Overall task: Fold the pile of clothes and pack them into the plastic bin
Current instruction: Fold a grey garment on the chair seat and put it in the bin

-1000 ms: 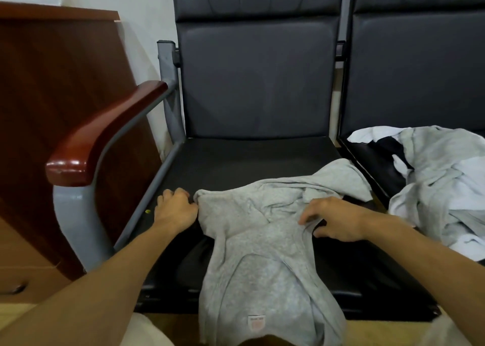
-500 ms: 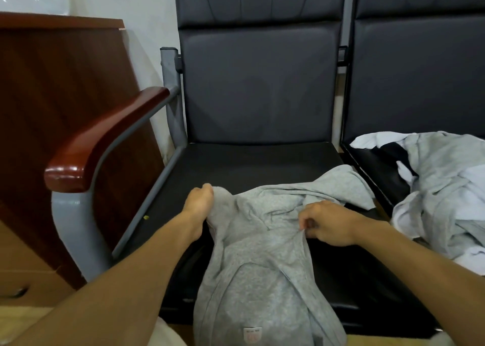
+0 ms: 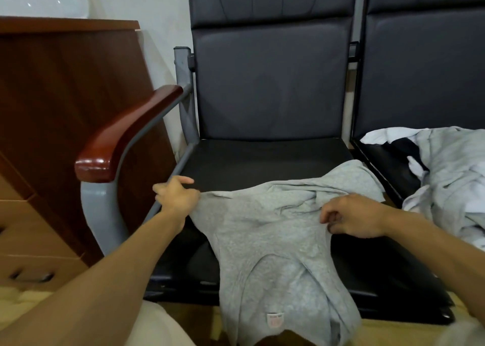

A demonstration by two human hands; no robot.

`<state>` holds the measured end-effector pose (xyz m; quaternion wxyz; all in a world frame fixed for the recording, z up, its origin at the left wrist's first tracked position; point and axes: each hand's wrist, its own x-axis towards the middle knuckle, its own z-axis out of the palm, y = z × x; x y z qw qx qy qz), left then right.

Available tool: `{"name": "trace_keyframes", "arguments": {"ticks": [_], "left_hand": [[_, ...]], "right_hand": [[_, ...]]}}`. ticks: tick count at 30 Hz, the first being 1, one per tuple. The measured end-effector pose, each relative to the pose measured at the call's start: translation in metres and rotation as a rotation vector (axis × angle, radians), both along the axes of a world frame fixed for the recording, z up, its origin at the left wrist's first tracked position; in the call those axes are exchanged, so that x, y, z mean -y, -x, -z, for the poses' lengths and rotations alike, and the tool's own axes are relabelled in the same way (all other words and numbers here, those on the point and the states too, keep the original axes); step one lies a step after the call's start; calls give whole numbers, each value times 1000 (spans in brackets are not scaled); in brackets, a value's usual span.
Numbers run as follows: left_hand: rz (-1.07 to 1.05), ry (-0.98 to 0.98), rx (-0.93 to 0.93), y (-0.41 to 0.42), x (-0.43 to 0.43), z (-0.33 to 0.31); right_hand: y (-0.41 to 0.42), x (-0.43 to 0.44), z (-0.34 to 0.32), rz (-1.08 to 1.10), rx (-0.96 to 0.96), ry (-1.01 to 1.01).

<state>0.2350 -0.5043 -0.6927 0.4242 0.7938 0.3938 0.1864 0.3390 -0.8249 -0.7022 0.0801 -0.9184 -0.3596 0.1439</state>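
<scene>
A grey shirt lies on the black seat, its lower end hanging over the front and cut off by the frame, while the left hand grips its left corner, the right hand pinches its right edge with curled fingers, and the pile of clothes alongside runs out of view.

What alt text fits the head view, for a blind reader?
The left hand and right hand hold a grey garment spread on a black chair seat. A pile of clothes lies on the next seat to the right.
</scene>
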Motion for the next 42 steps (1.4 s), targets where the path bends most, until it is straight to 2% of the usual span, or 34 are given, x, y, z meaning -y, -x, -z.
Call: {"name": "trace_keyframes", "arguments": {"ticks": [2,4,6,9,13,17,20,23,26,28,31,34,39,42], "left_hand": [[160,-293,-83,8,-1,0],[377,-415,-63,14,-1,0],[609,-375,-69,21,-3,1],[890,-288,-257,29,-7,2],[1066,-292,-452,34,-20,-1],[996,-372,-414,28,-26,6],[906,-548,-328,15,-17,18],[890,-671,-331,8,-11,22],[859,-540,-288,3,-12,25],[808,-406,-207,3,-10,22],[756,-431,-129,4,-4,16],[671,-487,-140,5,-5,12],[493,-402,-186,13,-20,12],[505,-309,-227,21,-22,10]], "right_hand": [[3,3,0,7,-43,-26],[7,7,-2,17,-92,-64],[10,12,-3,4,-112,-79],[11,16,-3,-14,-104,-55],[8,16,-4,-35,-109,-25],[3,18,-3,-49,-128,-68],[-2,13,1,-46,-105,-91],[-7,6,7,-31,-37,-78],[-8,2,10,-35,35,-108],[-7,0,6,-20,90,-236],[-3,-6,-7,44,192,-422],[1,-9,-14,76,273,-486],[11,1,-21,233,351,-360],[15,11,-22,339,320,-254]]}}
